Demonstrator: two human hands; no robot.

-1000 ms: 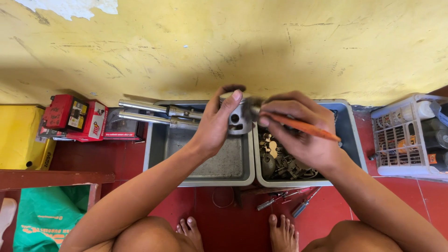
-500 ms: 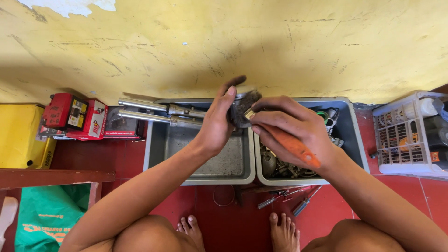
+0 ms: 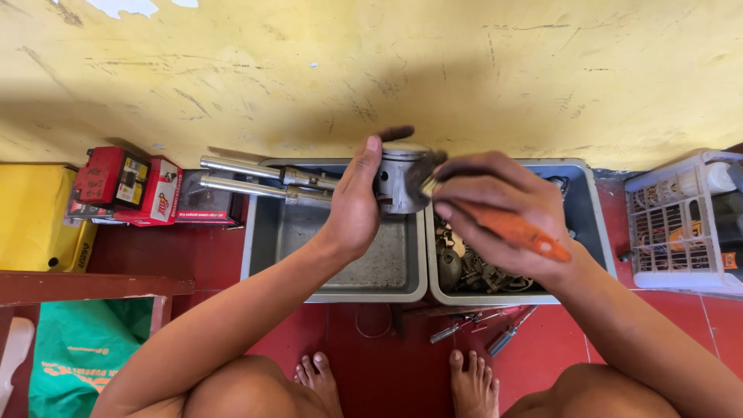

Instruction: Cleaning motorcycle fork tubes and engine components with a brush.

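Over the two grey trays (image 3: pixel 418 290), the left hand (image 3: pixel 352 205) has its grip pressed around a metal piston (image 3: pixel 398 182) while the right hand (image 3: pixel 495 213), closed on an orange-handled brush (image 3: pixel 507 224), seems mid-scrub, so next likely calls for turning the piston.

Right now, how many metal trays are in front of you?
2. The left tray holds little that shows; the right tray beside it holds metal parts. Hands cover parts of both, and nothing shows a third.
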